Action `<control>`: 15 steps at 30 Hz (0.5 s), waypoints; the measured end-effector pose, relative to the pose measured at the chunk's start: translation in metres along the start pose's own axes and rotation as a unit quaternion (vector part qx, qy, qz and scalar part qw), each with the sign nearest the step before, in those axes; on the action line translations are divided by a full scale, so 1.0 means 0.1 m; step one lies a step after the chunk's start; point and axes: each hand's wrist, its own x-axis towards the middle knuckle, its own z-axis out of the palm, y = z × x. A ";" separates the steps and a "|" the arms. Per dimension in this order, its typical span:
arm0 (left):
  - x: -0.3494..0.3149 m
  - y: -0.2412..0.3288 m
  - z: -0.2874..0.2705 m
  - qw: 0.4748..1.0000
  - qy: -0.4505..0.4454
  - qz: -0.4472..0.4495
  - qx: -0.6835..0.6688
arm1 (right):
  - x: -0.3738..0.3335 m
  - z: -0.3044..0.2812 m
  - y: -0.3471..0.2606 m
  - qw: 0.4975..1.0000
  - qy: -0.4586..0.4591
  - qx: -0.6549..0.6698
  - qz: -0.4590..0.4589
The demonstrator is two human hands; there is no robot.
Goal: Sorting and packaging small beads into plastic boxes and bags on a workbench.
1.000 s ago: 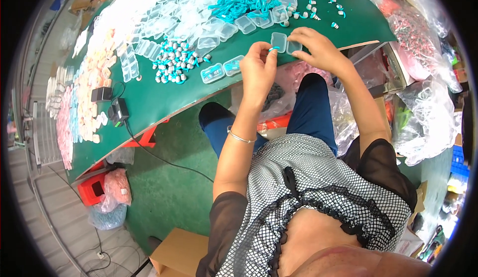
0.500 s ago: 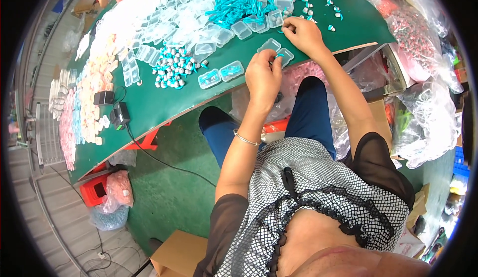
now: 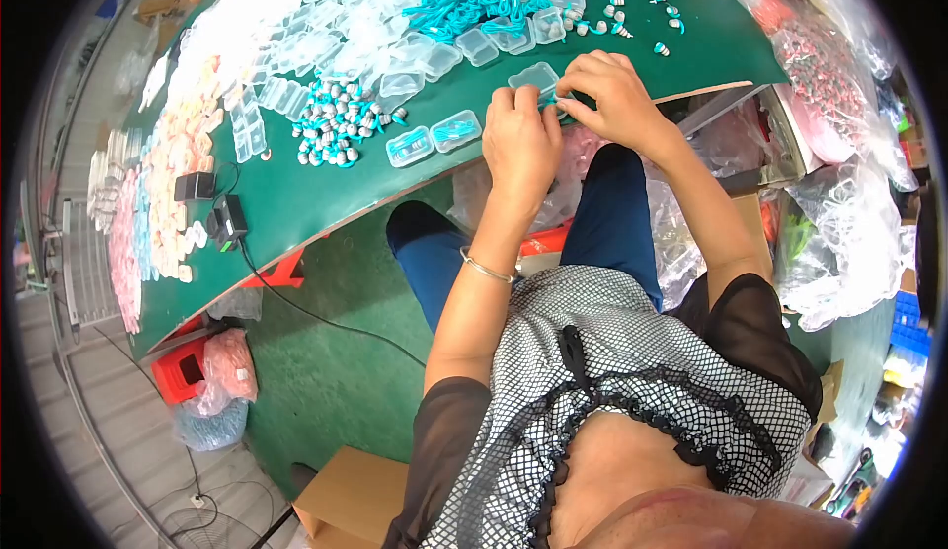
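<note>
My left hand [image 3: 521, 139] and my right hand [image 3: 614, 100] meet at the table's front edge. Their fingers are pinched together around a small teal piece [image 3: 549, 101], mostly hidden by the fingertips. Right behind them lies a clear plastic case [image 3: 534, 76] with its lid open. To the left of my left hand, two closed clear cases [image 3: 456, 131] hold teal contents. Further left is a pile of small silver-and-teal pieces [image 3: 341, 119]. A tangled heap of teal cords [image 3: 464, 1] rests beyond the hands, on top of many clear cases.
More silver-and-teal pieces [image 3: 602, 16] are scattered at the back right of the green table [image 3: 691, 55]. Black power adapters [image 3: 227, 221] with a trailing cable sit at the left. Bagged goods [image 3: 829, 65] crowd the right side. A cardboard box [image 3: 354, 498] stands on the floor.
My right hand has come back from the row of cases toward my left hand, and its fingers now meet the left fingers at the teal piece in front of the open case.
</note>
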 end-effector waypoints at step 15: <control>-0.01 -0.08 -0.27 0.987 -0.087 0.065 0.121 | 0.82 0.46 0.27 0.978 0.049 -0.199 -0.031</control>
